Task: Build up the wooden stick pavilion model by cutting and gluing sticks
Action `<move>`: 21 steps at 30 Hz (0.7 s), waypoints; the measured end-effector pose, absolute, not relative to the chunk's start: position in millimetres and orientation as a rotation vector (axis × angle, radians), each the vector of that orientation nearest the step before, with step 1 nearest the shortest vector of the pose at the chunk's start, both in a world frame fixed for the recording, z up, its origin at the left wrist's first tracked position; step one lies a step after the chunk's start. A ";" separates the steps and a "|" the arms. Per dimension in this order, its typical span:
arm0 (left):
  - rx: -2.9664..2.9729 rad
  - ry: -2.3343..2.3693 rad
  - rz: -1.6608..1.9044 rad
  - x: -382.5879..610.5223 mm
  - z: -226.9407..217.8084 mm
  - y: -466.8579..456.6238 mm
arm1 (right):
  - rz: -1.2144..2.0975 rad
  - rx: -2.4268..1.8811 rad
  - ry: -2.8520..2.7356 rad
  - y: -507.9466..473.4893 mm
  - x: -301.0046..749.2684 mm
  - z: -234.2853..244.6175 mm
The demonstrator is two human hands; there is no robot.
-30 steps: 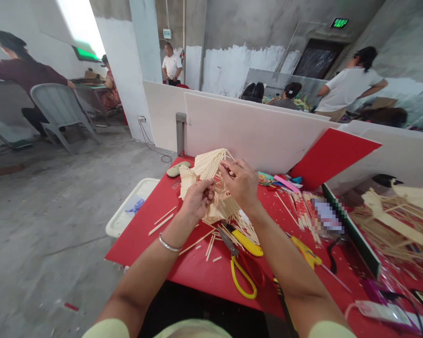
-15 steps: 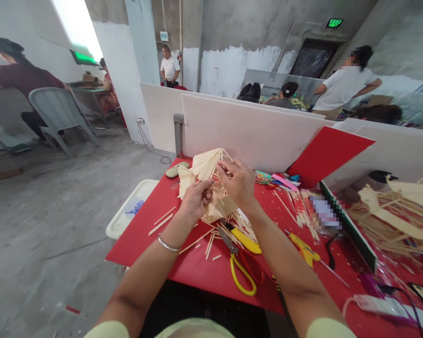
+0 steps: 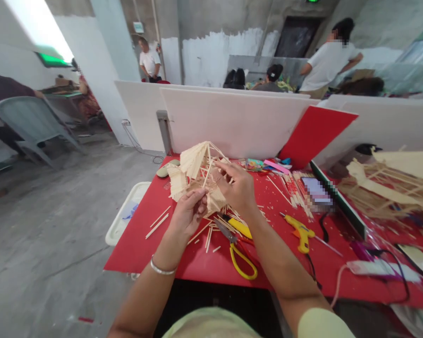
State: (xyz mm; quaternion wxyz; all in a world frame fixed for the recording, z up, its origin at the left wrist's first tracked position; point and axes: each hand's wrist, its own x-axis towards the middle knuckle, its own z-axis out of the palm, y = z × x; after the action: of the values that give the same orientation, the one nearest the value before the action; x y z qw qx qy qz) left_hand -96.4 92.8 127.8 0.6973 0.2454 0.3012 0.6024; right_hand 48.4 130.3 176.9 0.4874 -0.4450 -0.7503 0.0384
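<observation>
Both hands grip a stick model (image 3: 197,176) held just above a red table (image 3: 141,249): the left hand (image 3: 187,215) pinches its lower edge, the right hand (image 3: 234,187) closes fingers on its side. Loose sticks (image 3: 157,221), yellow-handled scissors (image 3: 238,251) and a yellow glue gun (image 3: 301,230) lie nearby. Behind stands a white partition (image 3: 232,119); beyond it, other people.

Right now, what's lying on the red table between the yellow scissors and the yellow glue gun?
In the head view, just bare red table and a few stick scraps lie between the scissors and the glue gun.
</observation>
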 end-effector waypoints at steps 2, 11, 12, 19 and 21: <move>0.615 0.711 1.323 -91.5 121.9 77.3 | 0.301 -1.049 -1.797 113.2 57.0 169.6; 0.868 0.848 1.111 -40.1 104.2 51.7 | 0.721 -1.092 -1.649 58.9 121.1 135.7; 0.885 0.845 1.107 -34.6 103.7 50.2 | 0.710 -1.162 -1.672 55.2 138.8 128.6; 0.862 0.783 1.121 -7.8 104.4 44.9 | 0.237 -2.642 -1.225 33.9 287.3 44.5; 0.851 0.773 1.111 -0.4 105.2 44.2 | 0.336 -2.707 -1.197 32.6 308.0 24.4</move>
State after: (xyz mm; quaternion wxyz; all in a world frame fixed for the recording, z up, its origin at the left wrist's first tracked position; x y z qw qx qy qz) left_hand -0.4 44.2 105.2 0.6970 0.3817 0.3466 0.4982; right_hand 308.0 32.6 24.4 0.0813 -0.9057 -0.4005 0.1126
